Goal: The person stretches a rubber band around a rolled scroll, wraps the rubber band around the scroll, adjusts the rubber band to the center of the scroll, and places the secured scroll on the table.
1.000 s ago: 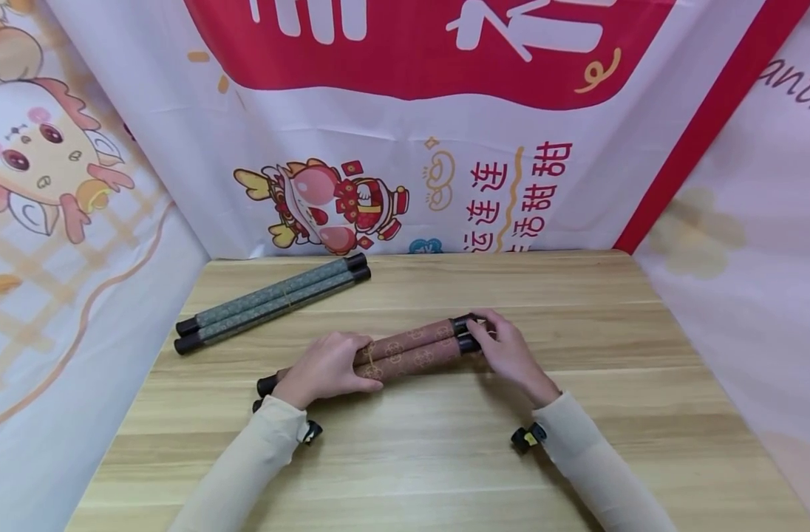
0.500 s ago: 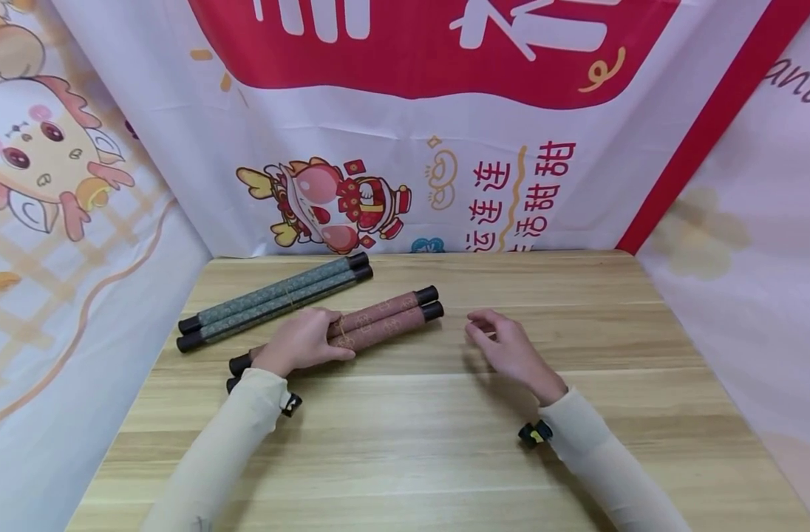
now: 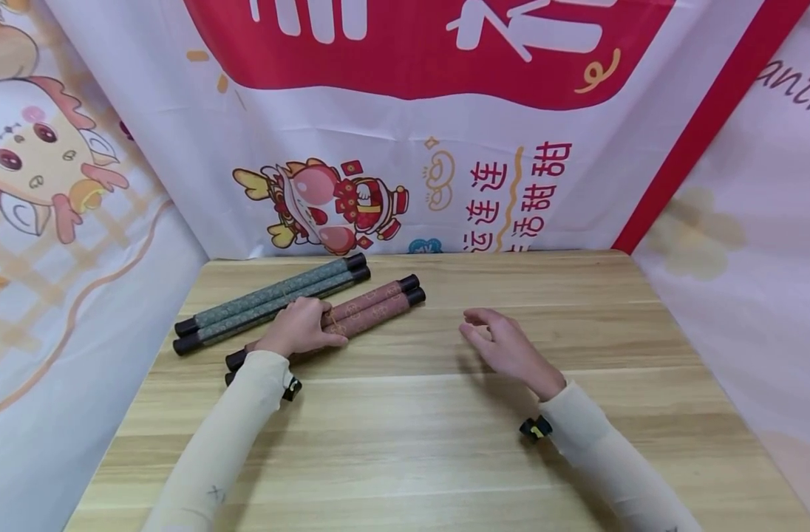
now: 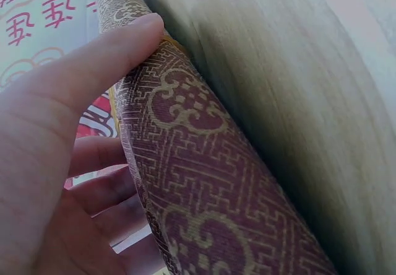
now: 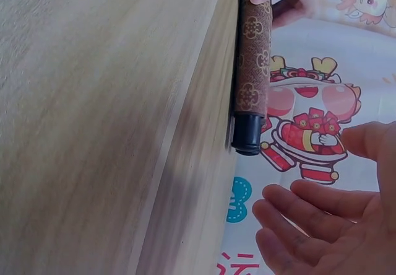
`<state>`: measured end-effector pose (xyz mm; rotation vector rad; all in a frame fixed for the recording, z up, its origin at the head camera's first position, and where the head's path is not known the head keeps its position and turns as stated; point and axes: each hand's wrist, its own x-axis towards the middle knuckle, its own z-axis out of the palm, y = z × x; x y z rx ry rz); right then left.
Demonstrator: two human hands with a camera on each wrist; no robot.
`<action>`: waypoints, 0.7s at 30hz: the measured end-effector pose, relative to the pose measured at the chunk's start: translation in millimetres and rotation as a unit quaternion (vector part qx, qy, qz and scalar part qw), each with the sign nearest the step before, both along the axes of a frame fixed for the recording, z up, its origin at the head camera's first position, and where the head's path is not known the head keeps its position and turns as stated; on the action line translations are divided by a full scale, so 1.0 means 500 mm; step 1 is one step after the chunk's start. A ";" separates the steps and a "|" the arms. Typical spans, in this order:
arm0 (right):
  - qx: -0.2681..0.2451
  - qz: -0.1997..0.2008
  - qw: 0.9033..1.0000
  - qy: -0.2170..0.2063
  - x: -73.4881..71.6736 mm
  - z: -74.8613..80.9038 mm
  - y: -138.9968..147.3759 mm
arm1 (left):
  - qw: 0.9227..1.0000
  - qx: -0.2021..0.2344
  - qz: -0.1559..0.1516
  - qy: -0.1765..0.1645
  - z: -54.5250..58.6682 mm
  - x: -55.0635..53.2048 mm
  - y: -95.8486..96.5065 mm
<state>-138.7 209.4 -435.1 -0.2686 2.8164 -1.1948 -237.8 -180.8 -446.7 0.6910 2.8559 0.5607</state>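
My left hand grips a pair of reddish-brown scrolls around their middle, thumb on the near side. They have black end knobs and a gold flower pattern, with a thin yellow band near the thumb. The left wrist view shows the thumb lying across the brocade scroll and the other fingers behind it. Part of the scrolls' left half is hidden under the hand and sleeve. Off to the right, my right hand hovers above the table with fingers relaxed, holding nothing. In the right wrist view its fingers are apart from the scroll's black knob.
Behind the reddish-brown pair, two green scrolls with black knobs lie side by side, tied together. They slant parallel to the held pair. The wooden table meets a printed cloth backdrop at its far edge.
The reddish-brown scrolls have moved left and away with my left hand, closer to the green pair. My right hand has let go of their right end and stays at the right.
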 end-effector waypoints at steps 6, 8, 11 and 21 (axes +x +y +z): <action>0.011 0.013 1.000 -0.020 -0.001 0.004 0.007 | 1.000 -0.010 0.011 -0.018 0.007 -0.003 0.010; 0.019 0.019 1.000 -0.015 -0.003 0.004 0.009 | 0.999 -0.017 0.019 -0.026 0.009 -0.003 0.017; 0.034 0.021 0.999 -0.013 -0.004 0.004 0.009 | 0.999 -0.033 0.025 -0.032 0.011 0.000 0.027; 0.099 0.027 0.995 -0.001 -0.001 -0.004 0.014 | 0.998 -0.063 0.031 0.005 0.015 0.058 0.034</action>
